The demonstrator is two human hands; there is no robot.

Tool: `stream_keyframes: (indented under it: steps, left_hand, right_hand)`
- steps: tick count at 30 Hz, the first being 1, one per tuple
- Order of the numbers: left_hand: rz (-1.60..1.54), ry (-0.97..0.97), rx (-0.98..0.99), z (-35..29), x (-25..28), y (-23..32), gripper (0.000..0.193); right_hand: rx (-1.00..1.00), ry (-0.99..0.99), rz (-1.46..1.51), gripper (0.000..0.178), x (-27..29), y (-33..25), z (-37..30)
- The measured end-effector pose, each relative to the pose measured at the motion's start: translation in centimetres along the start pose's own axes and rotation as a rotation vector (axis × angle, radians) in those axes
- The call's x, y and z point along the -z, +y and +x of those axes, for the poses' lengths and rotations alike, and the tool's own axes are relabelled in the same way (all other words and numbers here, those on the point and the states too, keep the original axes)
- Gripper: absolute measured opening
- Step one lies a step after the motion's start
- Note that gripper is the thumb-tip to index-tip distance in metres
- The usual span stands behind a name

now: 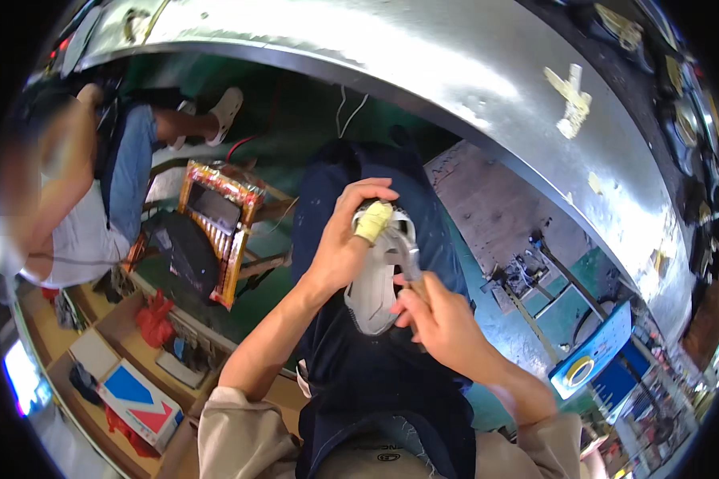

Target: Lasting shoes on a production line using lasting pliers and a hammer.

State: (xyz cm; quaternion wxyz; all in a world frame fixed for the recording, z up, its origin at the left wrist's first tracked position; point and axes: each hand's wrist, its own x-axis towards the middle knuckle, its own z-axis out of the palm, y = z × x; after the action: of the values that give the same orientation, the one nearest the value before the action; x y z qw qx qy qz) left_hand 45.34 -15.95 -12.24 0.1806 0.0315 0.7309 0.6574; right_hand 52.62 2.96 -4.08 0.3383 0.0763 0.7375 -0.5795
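A pale grey shoe (369,297) lies across my lap on the dark apron (327,363). Its bottom faces up, with black and white edging around the end farther from me. My left hand (358,230) grips that end, fingers curled around it, its thumb wrapped in yellow tape pressing on top. In my right hand (435,318) is a metal hand tool (408,259) with a handle that looks wooden. The tool's metal part reaches over the shoe near my left thumb. Its exact kind and where its tip touches are hard to make out.
A long metal bench (455,60) curves across the far side and right. To the left are a seated person (128,172), a bamboo-like stool (230,275) with a phone (214,211) on it, and a divided wooden box (84,319). A blue board (607,343) with a tape roll stands at lower right.
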Motion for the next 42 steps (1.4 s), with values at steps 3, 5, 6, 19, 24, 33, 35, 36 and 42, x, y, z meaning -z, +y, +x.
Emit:
stream_keyframes:
  steps: [3,5,6,19,24,33,35,36,42]
  left_hand:
    - [0.028,-0.009,-0.052,-0.2,0.1,0.2,0.036]
    - [-0.005,-0.022,-0.118,-0.3,0.3,0.1,0.044]
    - [-0.021,-0.021,-0.141,-0.4,-0.1,-0.1,0.045]
    - [0.075,0.291,0.143,-3.6,-2.1,-1.0,0.068]
    - [0.382,0.122,0.101,-5.5,1.2,0.1,0.053]
    - [0.214,-0.007,0.111,-4.5,1.1,0.3,0.052]
    - [0.007,-0.003,0.22,-4.6,1.2,0.4,0.051]
    - [-0.401,0.028,0.506,-5.0,1.3,1.0,0.05]
    - [-0.563,0.279,0.462,-11.2,-2.6,-3.3,0.049]
  right_hand:
    - [0.183,0.233,-0.031,0.021,0.4,-0.3,0.0]
    - [0.368,0.441,-0.048,0.016,0.0,0.3,1.7]
    - [0.414,0.501,-0.231,0.016,-0.4,1.3,3.0]
    - [0.08,0.054,-0.359,0.025,2.2,0.9,5.6]
    - [0.331,-0.037,-0.637,0.022,4.2,2.3,2.2]
    - [0.709,-0.384,-0.971,0.011,3.3,1.5,3.8]
    - [0.644,-0.444,-0.898,0.011,3.2,2.1,3.6]
    - [0.634,-0.441,-0.899,0.011,3.5,2.3,3.4]
    - [0.542,-0.256,-1.136,0.016,2.2,0.9,1.6]
